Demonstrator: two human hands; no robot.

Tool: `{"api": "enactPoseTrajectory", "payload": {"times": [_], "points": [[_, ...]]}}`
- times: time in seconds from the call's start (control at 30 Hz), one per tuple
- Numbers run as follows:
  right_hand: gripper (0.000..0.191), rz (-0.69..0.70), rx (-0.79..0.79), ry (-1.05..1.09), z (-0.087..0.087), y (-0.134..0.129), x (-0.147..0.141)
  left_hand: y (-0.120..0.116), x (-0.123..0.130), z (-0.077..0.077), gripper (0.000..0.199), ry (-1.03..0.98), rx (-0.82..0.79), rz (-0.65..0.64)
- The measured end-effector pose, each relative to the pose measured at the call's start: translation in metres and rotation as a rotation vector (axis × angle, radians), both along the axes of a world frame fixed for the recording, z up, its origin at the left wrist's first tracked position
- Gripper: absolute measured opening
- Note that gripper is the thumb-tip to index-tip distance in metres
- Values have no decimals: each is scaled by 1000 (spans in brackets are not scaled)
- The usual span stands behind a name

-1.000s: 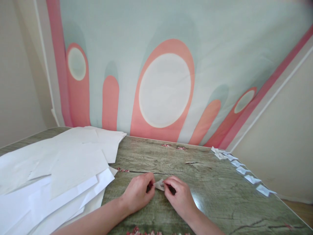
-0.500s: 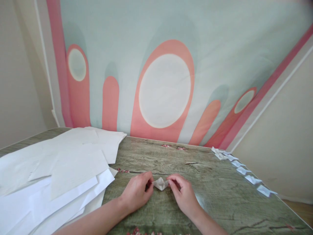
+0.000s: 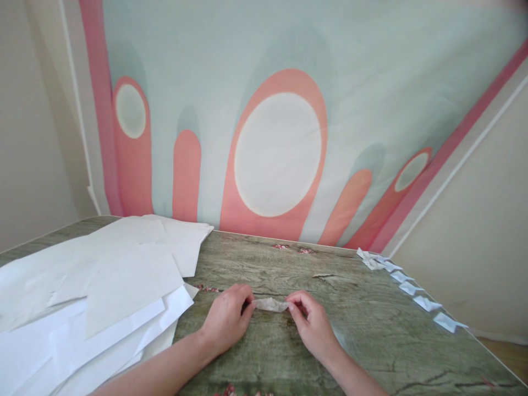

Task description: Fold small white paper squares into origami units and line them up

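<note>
A small folded white paper (image 3: 271, 304) is stretched between my two hands, low over the middle of the table. My left hand (image 3: 231, 318) pinches its left end between thumb and fingers. At the other end, the thumb and fingertips of my right hand (image 3: 312, 324) are closed on the paper's right tip. The paper looks long and narrow, with a slightly crumpled surface.
Loose white sheets (image 3: 132, 280) lie overlapped across the left of the wood-patterned table (image 3: 330, 286). Several small folded papers (image 3: 427, 303) line its right edge. Behind the table hangs a pale green and coral patterned cloth (image 3: 210, 82).
My hands have moved slightly apart and a little upward in view. The folded paper between them has gone from a short, peaked boat-like shape to a longer, flatter one.
</note>
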State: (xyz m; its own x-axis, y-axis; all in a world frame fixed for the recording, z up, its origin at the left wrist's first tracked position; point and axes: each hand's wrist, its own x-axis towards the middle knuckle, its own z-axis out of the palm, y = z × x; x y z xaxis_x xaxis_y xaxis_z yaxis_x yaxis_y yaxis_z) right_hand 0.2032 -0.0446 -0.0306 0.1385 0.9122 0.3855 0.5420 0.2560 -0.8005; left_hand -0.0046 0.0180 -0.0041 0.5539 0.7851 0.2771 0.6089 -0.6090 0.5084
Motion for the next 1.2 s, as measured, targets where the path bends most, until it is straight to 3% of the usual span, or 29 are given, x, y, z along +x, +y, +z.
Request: {"api": "enactPoseTrajectory", "payload": {"times": [0.63, 1.2], "points": [[13, 74, 97, -90, 7, -5, -7, -3, 1, 1, 12, 17, 43, -90], [16, 82, 93, -102, 11, -7, -10, -4, 1, 1, 16, -75, 54, -136]]}}
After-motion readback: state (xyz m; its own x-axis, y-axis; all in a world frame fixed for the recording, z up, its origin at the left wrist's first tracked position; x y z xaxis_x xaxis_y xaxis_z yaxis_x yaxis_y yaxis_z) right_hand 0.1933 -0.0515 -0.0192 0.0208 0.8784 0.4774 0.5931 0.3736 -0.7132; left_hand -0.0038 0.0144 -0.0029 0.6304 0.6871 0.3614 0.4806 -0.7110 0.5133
